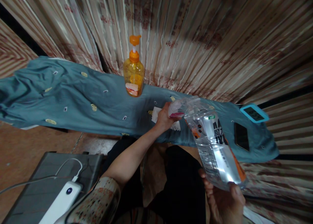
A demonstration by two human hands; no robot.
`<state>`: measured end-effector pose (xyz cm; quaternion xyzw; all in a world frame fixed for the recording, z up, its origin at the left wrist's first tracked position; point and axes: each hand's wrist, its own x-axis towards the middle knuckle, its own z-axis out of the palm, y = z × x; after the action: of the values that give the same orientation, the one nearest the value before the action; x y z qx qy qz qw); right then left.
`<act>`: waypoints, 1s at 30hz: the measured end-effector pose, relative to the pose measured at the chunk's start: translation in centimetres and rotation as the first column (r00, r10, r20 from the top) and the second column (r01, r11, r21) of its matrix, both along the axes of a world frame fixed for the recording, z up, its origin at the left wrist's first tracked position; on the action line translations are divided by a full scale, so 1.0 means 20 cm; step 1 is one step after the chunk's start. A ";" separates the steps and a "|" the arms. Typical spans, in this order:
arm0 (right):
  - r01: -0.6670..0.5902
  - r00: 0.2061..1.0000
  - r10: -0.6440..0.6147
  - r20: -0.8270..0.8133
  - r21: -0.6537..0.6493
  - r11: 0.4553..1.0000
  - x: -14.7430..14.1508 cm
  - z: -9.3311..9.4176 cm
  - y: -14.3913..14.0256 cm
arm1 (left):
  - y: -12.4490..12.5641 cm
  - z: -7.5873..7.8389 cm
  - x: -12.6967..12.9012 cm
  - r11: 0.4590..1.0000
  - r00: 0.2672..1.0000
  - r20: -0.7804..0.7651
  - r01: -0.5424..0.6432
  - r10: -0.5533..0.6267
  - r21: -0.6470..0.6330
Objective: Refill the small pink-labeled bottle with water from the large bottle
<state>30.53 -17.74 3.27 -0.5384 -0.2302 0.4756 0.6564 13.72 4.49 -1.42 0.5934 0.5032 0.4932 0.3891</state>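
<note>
Up front, the right hand (pixel 226 199) grips the base of a clear plastic refill bottle with orange and black label (pixel 211 142), tilted away. Beyond it, the left hand (pixel 164 119) closes on the bottle's pink cap (pixel 175 110), above the teal cloth (pixel 73 100). Past the left hand stands an orange pump dispenser (pixel 133 72).

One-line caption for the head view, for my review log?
Right hand holds a clear plastic bottle by its base while the left hand grips its cap end, above a blue cloth.

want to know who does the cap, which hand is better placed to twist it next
Left, probably. The left hand already wraps the pink cap end of the clear bottle, while the right hand grips the bottle's base and steadies it.
</note>
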 end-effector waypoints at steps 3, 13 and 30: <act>-0.004 1.000 0.004 -0.012 -0.003 1.000 0.00 0.00 0.00 | 0.00 0.00 0.00 1.000 1.000 -0.005 0.000 0.000 0.001; -0.006 1.000 0.006 -0.023 -0.012 1.000 0.00 0.00 0.00 | 0.00 -0.01 0.00 1.000 1.000 0.010 0.006 -0.006 0.009; 0.039 0.999 -0.039 0.007 0.007 0.999 -0.05 0.04 0.02 | 0.00 -0.01 0.00 1.000 1.000 0.027 0.011 -0.011 0.005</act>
<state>29.59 -17.39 4.00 -0.5424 -0.2236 0.4599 0.6666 13.73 4.49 -1.57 0.5903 0.4934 0.5004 0.3972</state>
